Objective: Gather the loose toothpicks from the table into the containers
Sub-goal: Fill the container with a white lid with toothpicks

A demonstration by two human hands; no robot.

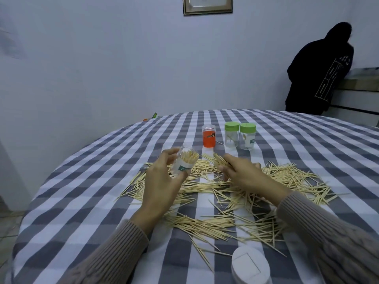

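Left-hand fingers (164,160) grip the tilted clear plastic toothpick jar (184,162) mid-frame, mouth angled to receive the right hand (242,171)'s pinched wooden toothpick bundle (219,160).

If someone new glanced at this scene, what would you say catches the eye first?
Probably the loose toothpicks, strewn in a broad ring across the middle of the checked tablecloth. Next, the left hand holding a clear container, tilted and packed with toothpicks, while the right hand pinches a small bundle beside it. Behind stand an orange-labelled jar and two green-lidded jars.

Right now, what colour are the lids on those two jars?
Light green lids, seen from the head camera.
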